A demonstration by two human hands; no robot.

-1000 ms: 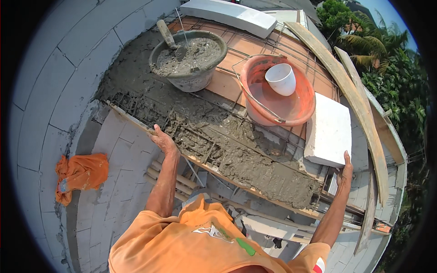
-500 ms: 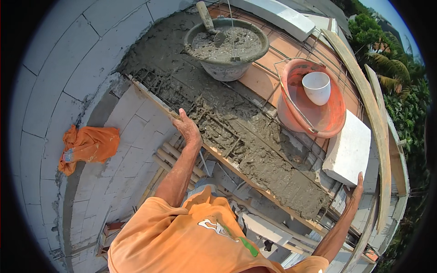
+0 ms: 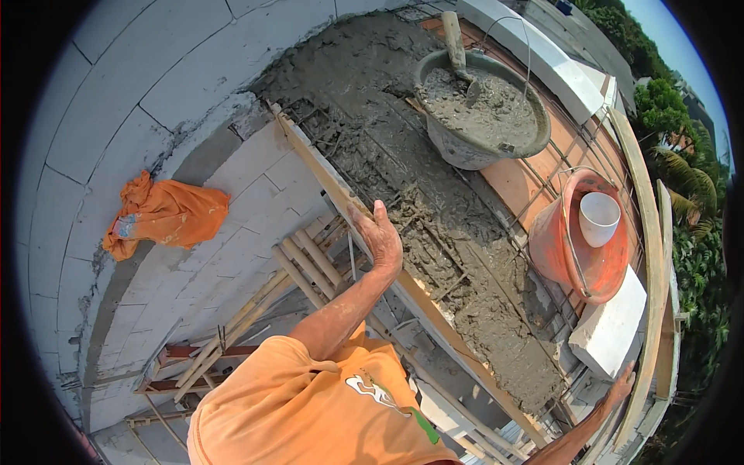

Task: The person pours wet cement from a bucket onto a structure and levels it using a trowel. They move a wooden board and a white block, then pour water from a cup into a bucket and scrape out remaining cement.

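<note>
My left hand (image 3: 378, 239) lies against the long wooden edge board (image 3: 329, 184) along the wet grey concrete (image 3: 457, 232). Its fingers are stretched out, the thumb apart, and nothing is held. At the lower right my right hand (image 3: 618, 386) is beside the near end of a white block (image 3: 611, 329), fingers extended; whether it touches the block I cannot tell. On the concrete stands a dark tub (image 3: 465, 147) of wet mix, with a wooden-handled tool (image 3: 454, 43) stuck in it. An orange bucket (image 3: 554, 240) holds cloudy liquid and a white cup (image 3: 599, 219).
Steel bars (image 3: 562, 167) cross the orange-brown panels beyond the concrete. Long planks (image 3: 649, 256) curve along the right side, with trees outside. An orange cloth (image 3: 174, 213) hangs on the ledge of the block wall (image 3: 116, 101). Below the edge board are wooden poles (image 3: 298, 271) and a drop.
The view has turned, so the tub, bucket and concrete sit farther right. My left hand has slid slightly nearer along the edge board. My right hand remains around the white block's near end.
</note>
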